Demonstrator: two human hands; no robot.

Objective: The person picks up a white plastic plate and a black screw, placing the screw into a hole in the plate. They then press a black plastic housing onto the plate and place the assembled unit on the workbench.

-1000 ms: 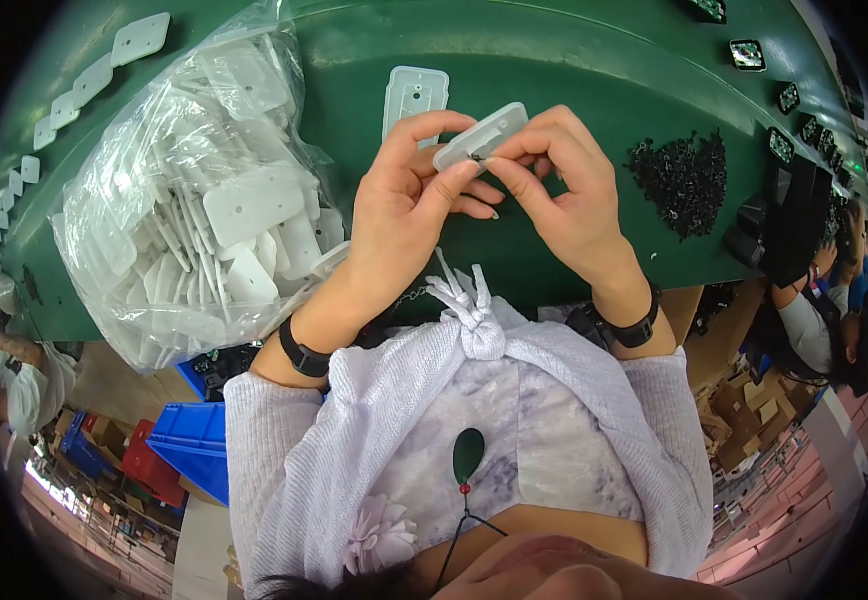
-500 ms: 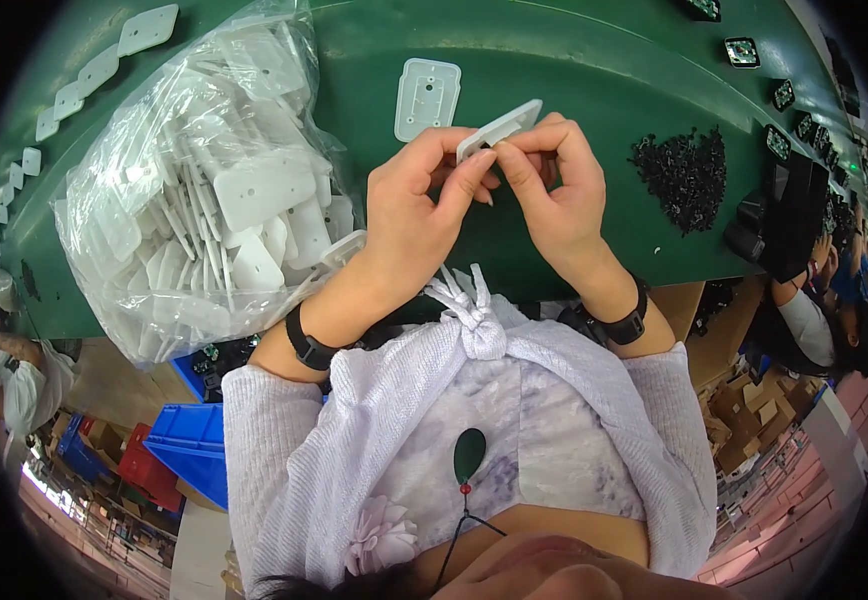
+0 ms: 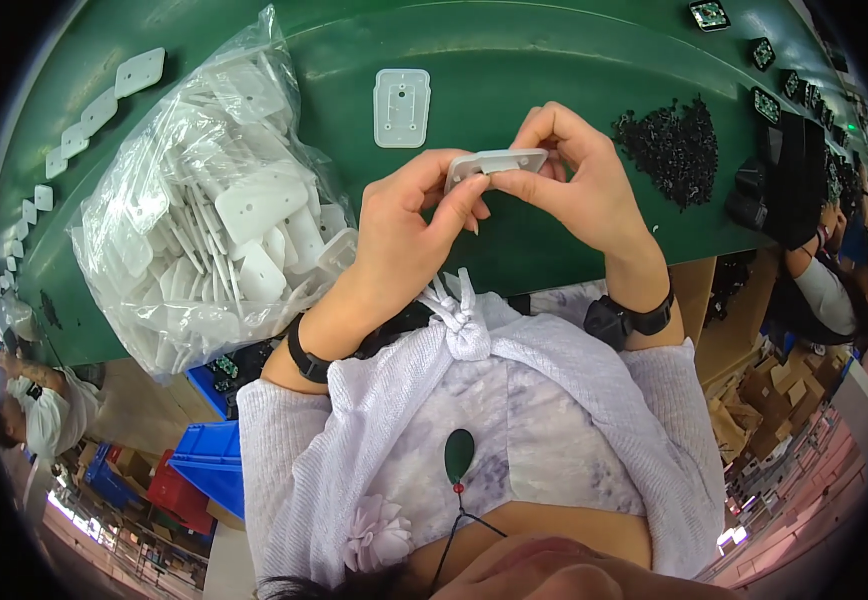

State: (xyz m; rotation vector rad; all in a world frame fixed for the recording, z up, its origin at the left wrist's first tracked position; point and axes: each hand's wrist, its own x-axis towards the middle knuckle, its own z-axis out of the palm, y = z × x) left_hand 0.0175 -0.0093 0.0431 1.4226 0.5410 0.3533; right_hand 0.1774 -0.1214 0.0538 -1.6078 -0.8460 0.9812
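Between my two hands, above the table, is a white plastic cover plate [image 3: 499, 160], seen nearly edge-on. My left hand [image 3: 409, 210] pinches its left end with thumb and fingers. At the other end, my right hand [image 3: 584, 180] grips the edge, thumb along the near side. Whether a small part sits between my fingers is hidden. Just beyond my left hand, a similar white plate [image 3: 402, 108] lies flat, its ribbed inner face up. To the left, a clear plastic bag [image 3: 279, 100] holds many more such plates. A pile of small black parts [image 3: 669, 150] lies right of my right hand.
A row of white plates [image 3: 99, 115] runs along the table's far left. At the right stand black housings with circuit boards [image 3: 709, 15] and a black object [image 3: 794, 180]. Blue bins [image 3: 209, 460] sit below the table's near edge. Other people work at both sides.
The plate has turned from a slant to nearly level and come slightly nearer. My right hand has moved a little to the right. The whole view has shifted slightly.
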